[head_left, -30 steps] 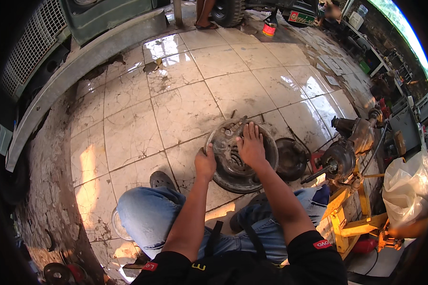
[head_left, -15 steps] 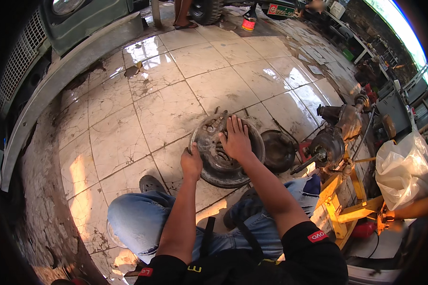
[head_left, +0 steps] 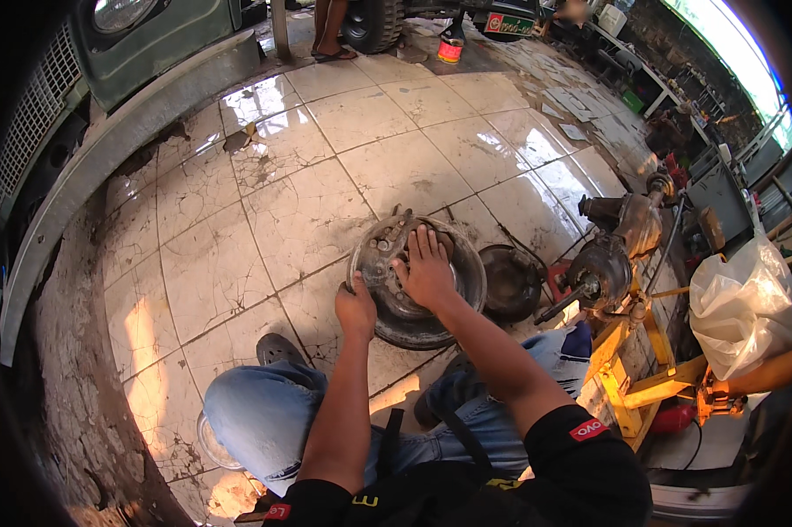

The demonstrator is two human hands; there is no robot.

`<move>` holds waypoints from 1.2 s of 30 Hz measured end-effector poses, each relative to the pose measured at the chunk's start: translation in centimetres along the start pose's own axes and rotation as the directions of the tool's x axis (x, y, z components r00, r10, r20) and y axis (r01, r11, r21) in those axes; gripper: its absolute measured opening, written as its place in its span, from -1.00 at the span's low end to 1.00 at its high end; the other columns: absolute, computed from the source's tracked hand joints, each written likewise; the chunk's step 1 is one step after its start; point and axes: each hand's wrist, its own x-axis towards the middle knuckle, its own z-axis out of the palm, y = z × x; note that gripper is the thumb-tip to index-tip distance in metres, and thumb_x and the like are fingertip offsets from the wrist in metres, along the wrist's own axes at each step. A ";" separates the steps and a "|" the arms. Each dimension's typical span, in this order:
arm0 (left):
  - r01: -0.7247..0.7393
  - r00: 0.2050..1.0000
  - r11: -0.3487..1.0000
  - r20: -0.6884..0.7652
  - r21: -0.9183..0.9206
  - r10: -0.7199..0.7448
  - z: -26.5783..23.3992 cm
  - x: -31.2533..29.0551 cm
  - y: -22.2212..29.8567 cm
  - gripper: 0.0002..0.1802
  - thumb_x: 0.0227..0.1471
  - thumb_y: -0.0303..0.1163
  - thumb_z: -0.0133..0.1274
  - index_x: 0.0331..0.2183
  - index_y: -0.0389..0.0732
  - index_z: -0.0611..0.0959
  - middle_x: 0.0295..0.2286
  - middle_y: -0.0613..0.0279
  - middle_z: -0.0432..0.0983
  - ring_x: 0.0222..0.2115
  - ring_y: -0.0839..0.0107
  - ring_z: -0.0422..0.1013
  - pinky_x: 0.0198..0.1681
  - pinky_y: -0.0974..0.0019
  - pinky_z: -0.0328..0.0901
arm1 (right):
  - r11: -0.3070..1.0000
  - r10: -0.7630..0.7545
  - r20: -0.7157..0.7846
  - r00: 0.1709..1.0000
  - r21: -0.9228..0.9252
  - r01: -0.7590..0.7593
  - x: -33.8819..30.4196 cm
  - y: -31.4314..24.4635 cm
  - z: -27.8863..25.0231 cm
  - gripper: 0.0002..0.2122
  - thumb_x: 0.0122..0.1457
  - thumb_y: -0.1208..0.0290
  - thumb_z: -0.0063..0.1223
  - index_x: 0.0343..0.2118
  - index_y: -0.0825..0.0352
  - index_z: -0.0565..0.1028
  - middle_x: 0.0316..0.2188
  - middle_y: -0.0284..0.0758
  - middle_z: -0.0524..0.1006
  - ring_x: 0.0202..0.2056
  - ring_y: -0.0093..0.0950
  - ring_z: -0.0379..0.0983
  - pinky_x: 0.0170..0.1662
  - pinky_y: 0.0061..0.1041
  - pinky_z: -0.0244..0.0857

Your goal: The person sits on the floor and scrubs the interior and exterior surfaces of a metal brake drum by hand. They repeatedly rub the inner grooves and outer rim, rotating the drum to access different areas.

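A greasy round metal brake drum (head_left: 413, 332) with a raised rim lies on the tiled floor in front of my knees. My left hand (head_left: 355, 307) is closed round its left rim, thumb on top and fingers hidden below the edge. Across the top of the drum lies my right hand (head_left: 426, 270), palm down with its fingers stretched out. That hand covers part of the centre; studs and holes show left of it. A smaller dark round dish (head_left: 511, 283) sits close by on the right, with a thin dark cable beside it.
An axle assembly (head_left: 608, 263) rests at the right by a yellow stand (head_left: 633, 400). Behind the stand hangs a clear plastic bag (head_left: 740, 303). A green vehicle with a metal bumper (head_left: 141, 92) takes up the left. Another person's legs (head_left: 330, 31) and a red-yellow can (head_left: 449, 51) are far back.
My right hand has shifted slightly toward me and to the left over the drum. My left hand keeps its hold on the rim. The whole view has moved a little.
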 end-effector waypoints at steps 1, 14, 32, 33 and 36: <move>-0.014 1.000 1.000 0.001 0.011 0.014 -0.1 -0.1 0.0 -0.36 0.25 -0.01 -0.15 -0.20 -0.55 0.54 -0.44 -0.25 0.53 -0.38 -0.04 0.48 -0.28 0.08 0.32 | 0.999 -0.039 -0.024 0.999 -0.011 0.039 0.0 0.4 -0.2 -0.36 0.33 -0.01 -0.35 0.30 0.41 0.03 0.34 -0.05 -0.06 0.34 -0.08 -0.16 0.32 -0.09 -0.13; -0.025 0.999 0.999 -0.046 0.034 0.027 0.3 -0.2 0.3 -0.36 0.23 0.01 -0.14 -0.28 -0.53 0.56 -0.46 -0.24 0.53 -0.39 -0.08 0.48 -0.28 0.06 0.32 | 0.997 0.072 -0.024 0.997 -0.006 -0.073 2.6 0.6 0.0 -0.42 0.35 0.09 -0.34 0.30 0.39 0.00 0.34 -0.07 -0.06 0.34 -0.08 -0.15 0.32 -0.05 -0.15; -0.018 0.998 1.000 -0.059 0.005 0.018 0.5 0.3 -0.1 -0.37 0.23 0.00 -0.16 -0.21 -0.51 0.56 -0.37 -0.29 0.54 -0.28 -0.12 0.49 -0.20 0.05 0.32 | 0.997 0.047 -0.083 0.995 0.058 -0.043 1.5 -0.6 0.6 -0.49 0.37 0.18 -0.36 0.27 0.39 0.11 0.34 -0.08 -0.07 0.35 -0.09 -0.22 0.33 -0.04 -0.21; -0.049 0.996 0.999 -0.079 0.005 0.049 0.5 0.4 -0.5 -0.36 0.23 0.00 -0.16 -0.21 -0.52 0.56 -0.37 -0.29 0.54 -0.28 -0.12 0.48 -0.19 0.05 0.32 | 0.999 0.044 -0.040 0.998 0.033 -0.043 1.2 -1.0 0.4 -0.50 0.37 0.19 -0.35 0.27 0.40 0.11 0.34 -0.06 -0.05 0.35 -0.10 -0.20 0.33 -0.05 -0.19; -0.039 0.995 0.999 -0.093 0.020 0.041 0.2 0.5 -1.2 -0.36 0.23 0.01 -0.16 -0.21 -0.52 0.56 -0.36 -0.30 0.53 -0.27 -0.13 0.48 -0.19 0.05 0.32 | 0.997 -0.017 0.088 0.996 0.076 0.011 1.0 -0.2 -0.9 -0.50 0.37 0.21 -0.35 0.26 0.43 0.12 0.33 -0.04 -0.05 0.35 -0.09 -0.21 0.32 -0.06 -0.18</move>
